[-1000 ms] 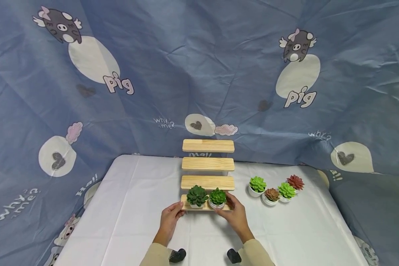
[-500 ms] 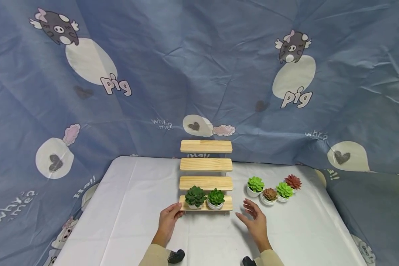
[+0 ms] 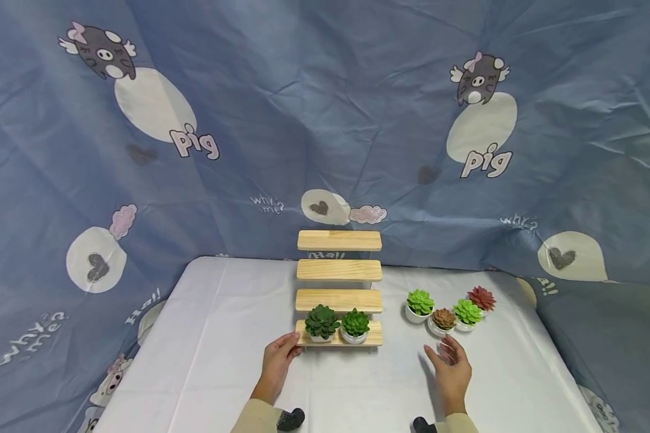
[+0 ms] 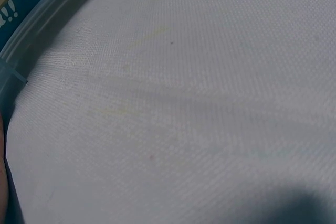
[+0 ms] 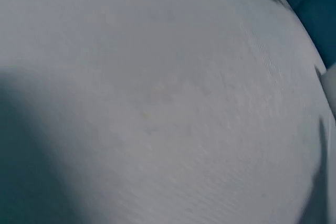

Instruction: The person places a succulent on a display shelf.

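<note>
The left hand point(image 3: 278, 363) pinches the rack point(image 3: 339, 300) by one corner, presumably to steady it under the dark plant point(image 3: 322, 322) right of those fingers, while the right hand point(image 3: 452, 374), holding nothing, parts its fingers, apparently pot-wide, just short of the brown plant point(image 3: 443, 319).

Head view bright, even; soft shadow on tablecloth point(image 3: 227, 337) along thumb side of right hand point(image 3: 452, 374). Both wrist views dim, blue-tinted, soft, blurred dark lower corner.
</note>
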